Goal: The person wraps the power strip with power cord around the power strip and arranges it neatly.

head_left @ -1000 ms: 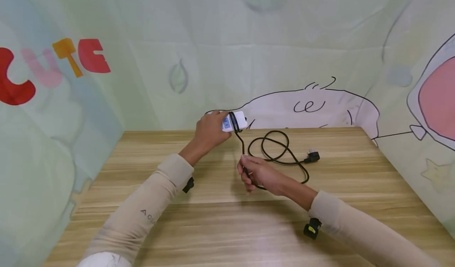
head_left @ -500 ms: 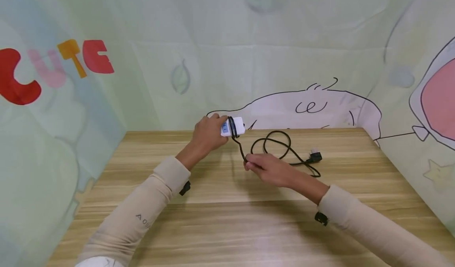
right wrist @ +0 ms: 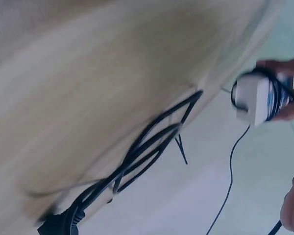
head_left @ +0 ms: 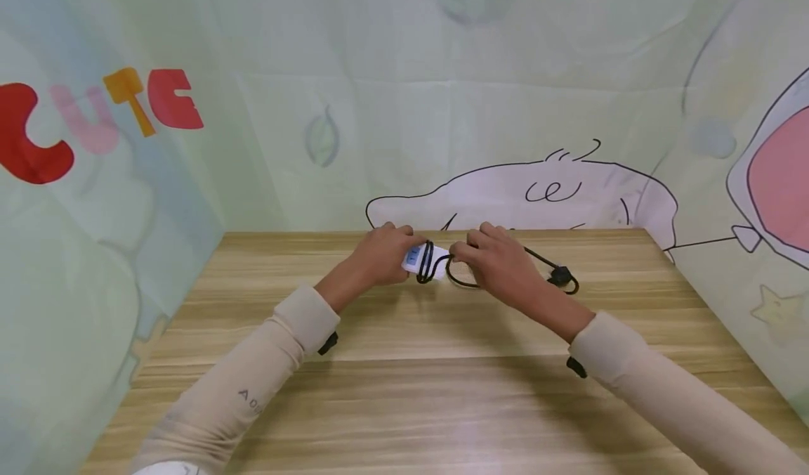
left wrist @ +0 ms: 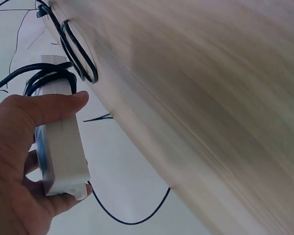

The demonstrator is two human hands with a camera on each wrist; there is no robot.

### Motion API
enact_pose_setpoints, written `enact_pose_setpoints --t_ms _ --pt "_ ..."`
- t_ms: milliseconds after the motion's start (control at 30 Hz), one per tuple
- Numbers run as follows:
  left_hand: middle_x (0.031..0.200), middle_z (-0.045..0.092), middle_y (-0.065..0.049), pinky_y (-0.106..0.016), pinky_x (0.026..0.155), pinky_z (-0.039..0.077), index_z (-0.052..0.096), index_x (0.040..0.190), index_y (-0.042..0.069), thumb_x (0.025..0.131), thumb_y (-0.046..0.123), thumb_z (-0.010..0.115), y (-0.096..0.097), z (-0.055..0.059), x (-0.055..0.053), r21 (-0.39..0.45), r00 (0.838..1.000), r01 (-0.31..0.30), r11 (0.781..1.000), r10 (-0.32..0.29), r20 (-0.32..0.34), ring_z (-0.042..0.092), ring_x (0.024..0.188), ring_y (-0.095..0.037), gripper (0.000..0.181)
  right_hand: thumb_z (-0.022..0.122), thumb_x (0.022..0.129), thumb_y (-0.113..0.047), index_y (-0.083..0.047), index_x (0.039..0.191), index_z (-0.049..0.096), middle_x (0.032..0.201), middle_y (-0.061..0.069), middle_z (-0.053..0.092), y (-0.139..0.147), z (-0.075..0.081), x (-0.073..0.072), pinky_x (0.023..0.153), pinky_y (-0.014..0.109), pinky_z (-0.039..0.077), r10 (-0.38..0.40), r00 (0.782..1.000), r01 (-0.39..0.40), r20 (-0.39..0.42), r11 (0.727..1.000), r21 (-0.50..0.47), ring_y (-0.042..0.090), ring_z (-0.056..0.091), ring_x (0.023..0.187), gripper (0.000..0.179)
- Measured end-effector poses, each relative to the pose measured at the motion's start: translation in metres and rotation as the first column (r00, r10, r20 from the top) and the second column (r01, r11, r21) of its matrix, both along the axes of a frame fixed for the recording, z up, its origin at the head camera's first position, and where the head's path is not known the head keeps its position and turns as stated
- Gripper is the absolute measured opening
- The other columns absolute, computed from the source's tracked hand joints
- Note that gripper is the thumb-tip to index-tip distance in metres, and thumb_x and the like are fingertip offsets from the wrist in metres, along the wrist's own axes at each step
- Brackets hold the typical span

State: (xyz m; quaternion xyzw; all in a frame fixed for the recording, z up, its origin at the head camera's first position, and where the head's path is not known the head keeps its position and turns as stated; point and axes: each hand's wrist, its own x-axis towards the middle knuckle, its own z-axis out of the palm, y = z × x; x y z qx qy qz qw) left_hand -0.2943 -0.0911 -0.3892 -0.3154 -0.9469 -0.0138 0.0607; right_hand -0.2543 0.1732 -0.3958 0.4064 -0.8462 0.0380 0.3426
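Observation:
My left hand point(head_left: 381, 256) grips a small white power strip point(left wrist: 66, 152) with a blue socket face, thumb along one side and fingers round the other. Several turns of its black cord point(left wrist: 51, 78) are wound about the strip's middle. Just right of the strip, my right hand point(head_left: 505, 270) pinches the cord with curled fingers; its fingertips are partly hidden in the head view. Beyond that hand the loose cord lies in loops point(right wrist: 152, 147) on the table, ending in a black plug point(head_left: 560, 276) at the right.
A wooden table point(head_left: 404, 405) spreads under both arms. Behind its far edge hangs a pale printed cloth backdrop point(head_left: 392, 124), close to the hands. Cloth walls also flank the table left and right.
The strip has come down and slightly right in my left hand. My right hand has moved up and right from below the strip, taking the cord with it; the loose cord has shifted.

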Motion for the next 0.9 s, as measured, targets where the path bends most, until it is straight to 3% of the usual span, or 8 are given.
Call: enact_pose_setpoints --t_ms 167,333,433,500,633,800,900 --pt "0.139 0.076 -0.009 -0.05 0.096 0.063 0.072 0.151 0.018 0.088 0.02 0.092 0.002 0.002 0.007 0.025 0.993 0.117 0.993 -0.117 0.001 0.073 0.117 -0.036 0.066 0.077 0.105 -0.014 -0.014 0.115 0.078 0.085 0.007 0.065 0.0 0.006 -0.012 0.066 0.035 0.038 -0.055 0.992 0.062 0.114 0.997 -0.054 0.023 0.044 0.074 0.01" --pt "0.142 0.074 -0.01 -0.049 0.1 0.063 0.072 0.15 0.016 0.087 0.019 0.093 0.005 0.005 0.012 0.072 0.976 0.215 0.974 -0.216 -0.002 0.071 0.124 -0.035 0.066 0.072 0.108 -0.016 -0.011 0.117 0.079 0.089 0.01 0.071 -0.003 0.007 -0.02 0.066 0.036 0.04 -0.037 0.976 0.063 0.213 0.991 -0.116 0.025 0.047 0.073 0.012" --pt "0.143 0.074 -0.011 -0.049 0.103 0.062 0.071 0.148 0.011 0.087 0.018 0.094 0.006 0.005 0.014 0.125 0.968 0.25 0.96 -0.251 -0.009 0.071 0.124 -0.035 0.065 0.07 0.11 -0.016 -0.009 0.117 0.079 0.092 0.011 0.073 -0.005 0.006 -0.023 0.067 0.039 0.048 -0.022 0.956 0.07 0.293 0.986 -0.151 0.028 0.054 0.076 0.013" --pt "0.143 0.075 -0.011 -0.048 0.104 0.062 0.071 0.146 0.008 0.088 0.017 0.094 0.007 0.004 0.014 0.174 0.963 0.266 0.948 -0.268 -0.015 0.071 0.125 -0.034 0.063 0.068 0.111 -0.014 -0.008 0.119 0.078 0.098 0.013 0.076 -0.006 0.006 -0.026 0.071 0.044 0.056 0.001 0.931 0.07 0.366 0.981 -0.181 0.03 0.064 0.082 0.015" --pt "0.136 0.076 -0.012 -0.047 0.102 0.061 0.069 0.14 0.003 0.089 0.013 0.092 0.011 0.001 0.016 0.278 0.95 0.306 0.911 -0.31 -0.03 0.071 0.12 -0.032 0.057 0.063 0.114 -0.014 -0.006 0.124 0.078 0.112 0.014 0.082 -0.003 0.006 -0.032 0.085 0.053 0.062 0.076 0.844 0.07 0.531 0.966 -0.249 0.032 0.075 0.097 0.019" --pt "0.13 0.078 -0.016 -0.046 0.1 0.062 0.068 0.136 0.0 0.085 0.005 0.092 0.012 -0.001 0.018 0.393 0.943 0.323 0.861 -0.328 -0.058 0.071 0.115 -0.032 0.057 0.063 0.116 -0.016 -0.007 0.124 0.08 0.107 0.011 0.082 0.004 0.004 -0.04 0.082 0.042 0.057 0.161 0.732 0.095 0.662 0.938 -0.333 0.021 0.069 0.087 0.021" --pt "0.13 0.077 -0.018 -0.047 0.1 0.062 0.067 0.135 -0.001 0.084 0.005 0.094 0.013 -0.003 0.016 0.45 0.939 0.335 0.828 -0.332 -0.088 0.071 0.116 -0.032 0.059 0.063 0.116 -0.016 -0.005 0.122 0.08 0.106 0.015 0.082 0.007 0.002 -0.046 0.077 0.034 0.056 0.245 0.633 0.133 0.734 0.9 -0.415 0.016 0.067 0.082 0.022"
